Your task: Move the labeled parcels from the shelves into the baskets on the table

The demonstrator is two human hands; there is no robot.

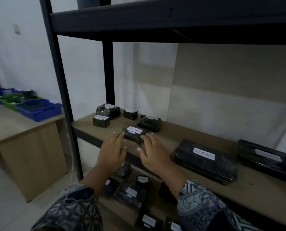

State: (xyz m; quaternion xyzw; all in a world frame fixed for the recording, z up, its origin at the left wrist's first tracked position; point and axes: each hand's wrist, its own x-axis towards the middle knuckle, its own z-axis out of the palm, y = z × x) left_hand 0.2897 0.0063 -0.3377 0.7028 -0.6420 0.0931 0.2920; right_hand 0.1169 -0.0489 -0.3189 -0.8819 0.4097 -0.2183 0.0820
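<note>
- The left hand (112, 151) and right hand (153, 153), fingers straight, sit on either side of a parcel (134, 133) on the shelf (175, 135).
- Next, probably: squeeze, lift, carry to the baskets (39, 115).

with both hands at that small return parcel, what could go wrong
The RETURN parcel looks glossy and the left hand and right hand only flank it, fingers straight: it might slip. The neighbouring parcel close behind may get nudged. The baskets sit left beyond the shelf post, which a carry might clip.
</note>
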